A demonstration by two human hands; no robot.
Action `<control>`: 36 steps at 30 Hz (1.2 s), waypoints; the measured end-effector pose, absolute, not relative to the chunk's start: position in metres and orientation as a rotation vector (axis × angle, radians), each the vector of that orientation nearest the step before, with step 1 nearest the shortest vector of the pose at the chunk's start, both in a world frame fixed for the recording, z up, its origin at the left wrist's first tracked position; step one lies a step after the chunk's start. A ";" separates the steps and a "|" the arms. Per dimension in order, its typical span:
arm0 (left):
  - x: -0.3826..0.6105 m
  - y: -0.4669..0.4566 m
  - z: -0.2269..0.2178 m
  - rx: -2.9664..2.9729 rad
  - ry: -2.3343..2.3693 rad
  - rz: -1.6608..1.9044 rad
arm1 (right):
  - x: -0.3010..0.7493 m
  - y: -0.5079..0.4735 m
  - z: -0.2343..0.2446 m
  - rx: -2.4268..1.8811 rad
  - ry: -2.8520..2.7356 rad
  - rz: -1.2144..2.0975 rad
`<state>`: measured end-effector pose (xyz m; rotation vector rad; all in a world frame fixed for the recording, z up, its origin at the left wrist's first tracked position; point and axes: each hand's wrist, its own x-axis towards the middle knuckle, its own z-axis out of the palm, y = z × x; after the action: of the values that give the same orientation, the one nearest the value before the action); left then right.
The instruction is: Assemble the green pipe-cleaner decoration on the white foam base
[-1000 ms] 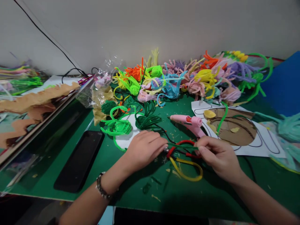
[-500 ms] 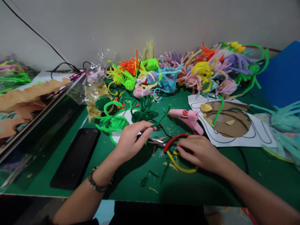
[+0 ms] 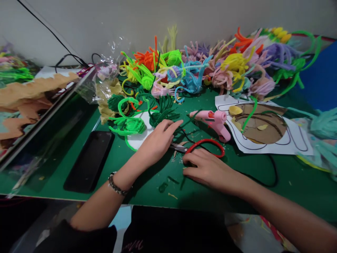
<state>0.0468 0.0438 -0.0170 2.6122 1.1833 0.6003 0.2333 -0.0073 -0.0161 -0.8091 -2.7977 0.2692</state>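
L hand (image 3: 159, 140): fingers extended, nothing visibly gripped. Scissors (image 3: 180, 148): blades just by L hand, red handle above R fingers. Dk green strip (image 3: 194, 118) just past L fingertips, nr pink glue gun (image 3: 213, 121). R hand (image 3: 206, 168): fingers curled, can't tell if gripping.
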 end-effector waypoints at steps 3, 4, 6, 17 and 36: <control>0.049 0.043 -0.018 2.570 1.110 0.681 | 0.237 -0.007 -0.014 -0.781 -2.678 0.369; 0.049 0.042 -0.018 2.568 1.084 0.697 | 0.238 -0.007 -0.013 -0.773 -2.600 0.447; 0.049 0.041 -0.018 2.580 1.013 0.691 | 0.241 -0.007 -0.010 -0.807 -2.401 0.612; 0.052 0.041 -0.013 2.726 0.920 0.479 | 0.236 -0.004 -0.005 -1.076 -1.373 1.484; 0.061 0.030 -0.016 2.755 0.750 0.908 | 0.242 -0.005 0.003 -1.239 -1.944 0.676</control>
<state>0.0605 0.0295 -0.0160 2.7552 0.7504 0.9079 0.2420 -0.0055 0.0027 -1.2390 -1.9443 0.6756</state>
